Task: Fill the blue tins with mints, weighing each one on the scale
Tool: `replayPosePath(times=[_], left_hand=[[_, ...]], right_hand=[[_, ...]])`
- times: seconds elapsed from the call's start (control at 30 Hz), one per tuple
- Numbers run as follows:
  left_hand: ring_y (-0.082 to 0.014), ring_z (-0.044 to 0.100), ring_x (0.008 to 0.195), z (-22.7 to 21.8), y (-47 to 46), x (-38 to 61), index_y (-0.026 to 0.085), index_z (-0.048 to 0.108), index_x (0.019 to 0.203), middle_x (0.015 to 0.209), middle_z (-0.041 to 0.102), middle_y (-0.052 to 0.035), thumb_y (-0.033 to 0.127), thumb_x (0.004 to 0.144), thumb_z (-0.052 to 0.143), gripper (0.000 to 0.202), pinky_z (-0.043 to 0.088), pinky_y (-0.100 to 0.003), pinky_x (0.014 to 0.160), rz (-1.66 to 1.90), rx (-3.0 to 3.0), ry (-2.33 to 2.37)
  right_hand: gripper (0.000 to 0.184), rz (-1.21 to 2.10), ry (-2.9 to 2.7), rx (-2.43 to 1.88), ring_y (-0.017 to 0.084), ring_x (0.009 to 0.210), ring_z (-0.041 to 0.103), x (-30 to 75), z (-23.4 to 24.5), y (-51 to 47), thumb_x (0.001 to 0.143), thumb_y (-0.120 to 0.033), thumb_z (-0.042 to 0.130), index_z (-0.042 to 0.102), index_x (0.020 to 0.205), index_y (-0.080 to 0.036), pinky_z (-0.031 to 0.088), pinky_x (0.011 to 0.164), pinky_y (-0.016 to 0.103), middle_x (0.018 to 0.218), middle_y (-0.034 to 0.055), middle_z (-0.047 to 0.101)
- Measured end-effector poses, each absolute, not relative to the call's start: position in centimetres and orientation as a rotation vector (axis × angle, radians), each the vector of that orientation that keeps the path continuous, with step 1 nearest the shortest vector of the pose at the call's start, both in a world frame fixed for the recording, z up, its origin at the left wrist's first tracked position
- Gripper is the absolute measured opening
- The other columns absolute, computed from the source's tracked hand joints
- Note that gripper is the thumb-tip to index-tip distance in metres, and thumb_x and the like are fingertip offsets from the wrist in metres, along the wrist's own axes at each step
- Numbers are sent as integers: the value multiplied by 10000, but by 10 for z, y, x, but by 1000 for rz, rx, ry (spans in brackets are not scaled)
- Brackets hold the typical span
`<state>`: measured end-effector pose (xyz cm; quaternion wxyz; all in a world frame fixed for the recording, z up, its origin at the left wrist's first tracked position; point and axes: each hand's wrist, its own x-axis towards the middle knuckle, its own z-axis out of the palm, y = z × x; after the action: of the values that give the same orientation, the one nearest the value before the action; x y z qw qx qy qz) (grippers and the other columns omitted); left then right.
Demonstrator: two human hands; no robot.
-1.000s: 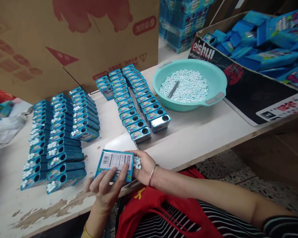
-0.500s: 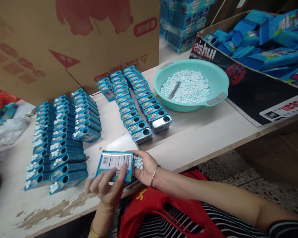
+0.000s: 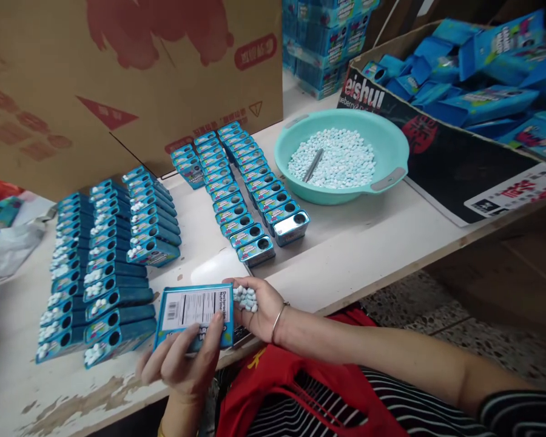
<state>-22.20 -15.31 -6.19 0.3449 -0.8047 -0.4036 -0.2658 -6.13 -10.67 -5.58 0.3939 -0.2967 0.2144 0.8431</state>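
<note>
My left hand [image 3: 186, 358] grips a blue candy tin [image 3: 195, 309], its printed label side facing up and one end against my other palm. My right hand [image 3: 261, 309] is cupped palm up, with a small heap of pale blue candies [image 3: 246, 298] in it. Its fingertips are hidden behind the tin. On the left of the table stand rows of blue tins [image 3: 118, 337], many with a few candies lying on top beside a round hole. Two more rows of tins [image 3: 255, 250] with round holes stand further back.
A turquoise basin [image 3: 398, 152] holds many candies and a grey stick-like tool [image 3: 313, 165]. Behind the rows rises a large cardboard box [image 3: 173, 91]. At right, an open carton [image 3: 418, 145] is heaped with blue tins; wrapped tins [image 3: 327, 48] are stacked behind.
The tin in my left hand has shifted left and slightly down. My right hand stays cupped around the candies, a little further left in view. The whole view has shifted slightly.
</note>
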Motion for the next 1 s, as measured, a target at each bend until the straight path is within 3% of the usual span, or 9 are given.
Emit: replayPosePath(times=[0.2,0.33,0.57,0.8,1.0], left_hand=[[-166,433,879,-63,-152,-224,430,661,983,911,511,-26,285,649,792,387,280,-358,886,-686,-2084,-1003],[-178,440,850,-65,-150,-227,408,675,970,903,530,-43,216,648,780,390,304,-375,863,-712,-2105,-1003],[-216,514,948,-77,-149,-218,300,650,1069,981,559,-71,164,730,636,365,374,-409,882,-1095,-2230,-1532],[-164,568,924,-90,-124,-211,218,580,1050,989,586,-27,266,718,713,361,449,-306,853,-1752,-2136,-2191],[-164,589,889,-107,-118,-223,201,573,1042,950,625,-23,311,679,749,418,478,-289,814,-1837,-2234,-2369]], right_hand=[[121,2147,557,-739,92,430,530,-64,-57,-105,755,-121,522,605,668,-114,456,480,192,491,2,591],[153,2138,568,-716,78,415,499,-65,-57,-105,759,-106,503,601,641,-113,461,496,186,468,-7,564],[154,2065,543,-733,106,513,586,-59,-54,-104,788,-101,493,632,723,-91,505,544,208,555,31,630],[198,2043,443,-805,177,762,700,-34,-62,-115,846,-130,444,630,799,-81,563,724,291,713,113,704],[167,2044,379,-811,191,858,702,-11,-76,-130,827,-129,481,639,854,-84,562,793,302,822,139,723]])
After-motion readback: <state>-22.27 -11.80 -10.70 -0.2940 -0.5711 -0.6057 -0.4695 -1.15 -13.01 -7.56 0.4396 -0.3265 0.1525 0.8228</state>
